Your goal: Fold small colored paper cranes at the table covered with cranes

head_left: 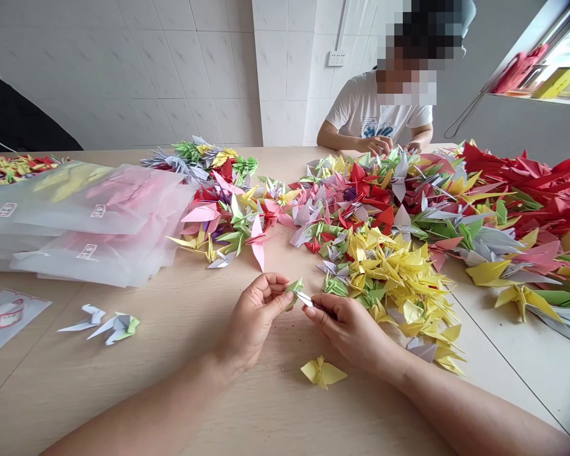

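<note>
Between finger and thumb, my left hand (pixel 259 316) pinches a small green folded paper crane (pixel 294 291). My right hand (pixel 342 323) is closed on a pale grey-white folded paper piece (pixel 304 298), apparently a paper crane, which touches the green one. The right fingers cover much of it, so its full shape is hidden. On the table below my hands lies a single yellow paper crane (pixel 322 372). To the left of my left hand rest a white paper crane (pixel 88 316) and a grey and green one (pixel 118 327).
A pile of yellow cranes (pixel 389 266) lies beside my right hand, with mixed colours and red cranes (pixel 527 183) beyond. Translucent bags (pixel 104 253) are stacked at left, near a printed plastic sleeve (pixel 9 323). Across the table (pixel 185 392) sits another person (pixel 361 107), hands at the pile.
</note>
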{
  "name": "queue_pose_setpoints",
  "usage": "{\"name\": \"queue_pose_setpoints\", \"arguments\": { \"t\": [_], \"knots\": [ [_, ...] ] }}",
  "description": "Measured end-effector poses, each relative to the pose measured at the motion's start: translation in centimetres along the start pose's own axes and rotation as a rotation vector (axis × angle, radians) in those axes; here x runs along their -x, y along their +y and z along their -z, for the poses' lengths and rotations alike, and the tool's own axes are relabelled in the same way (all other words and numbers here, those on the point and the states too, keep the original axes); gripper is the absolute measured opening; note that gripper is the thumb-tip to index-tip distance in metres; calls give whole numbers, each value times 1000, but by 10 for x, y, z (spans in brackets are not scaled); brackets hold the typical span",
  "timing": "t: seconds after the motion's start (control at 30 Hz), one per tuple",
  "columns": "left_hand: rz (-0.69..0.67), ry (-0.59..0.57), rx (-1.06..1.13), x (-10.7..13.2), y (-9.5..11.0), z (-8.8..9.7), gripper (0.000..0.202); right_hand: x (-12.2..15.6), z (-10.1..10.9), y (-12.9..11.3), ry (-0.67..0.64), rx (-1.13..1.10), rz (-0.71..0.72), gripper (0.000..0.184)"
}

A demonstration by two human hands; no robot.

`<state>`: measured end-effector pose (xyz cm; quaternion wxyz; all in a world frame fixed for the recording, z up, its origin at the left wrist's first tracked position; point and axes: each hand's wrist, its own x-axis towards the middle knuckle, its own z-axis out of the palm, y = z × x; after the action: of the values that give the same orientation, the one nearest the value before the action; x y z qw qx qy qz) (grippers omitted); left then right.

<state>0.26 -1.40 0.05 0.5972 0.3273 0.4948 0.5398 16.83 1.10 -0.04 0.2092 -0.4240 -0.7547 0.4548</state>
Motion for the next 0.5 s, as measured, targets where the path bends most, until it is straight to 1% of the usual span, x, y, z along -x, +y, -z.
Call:
{"name": "queue_pose_setpoints", "arguments": {
  "t": [0.37,0.5],
  "knots": [
    [-3,-22,-30,0,0,1,17,1,0,-1,-2,2,-7,32],
    [-1,-8,-9,-1,-1,1,19,0,0,-2,-9,4,-6,33]
  ]
}}
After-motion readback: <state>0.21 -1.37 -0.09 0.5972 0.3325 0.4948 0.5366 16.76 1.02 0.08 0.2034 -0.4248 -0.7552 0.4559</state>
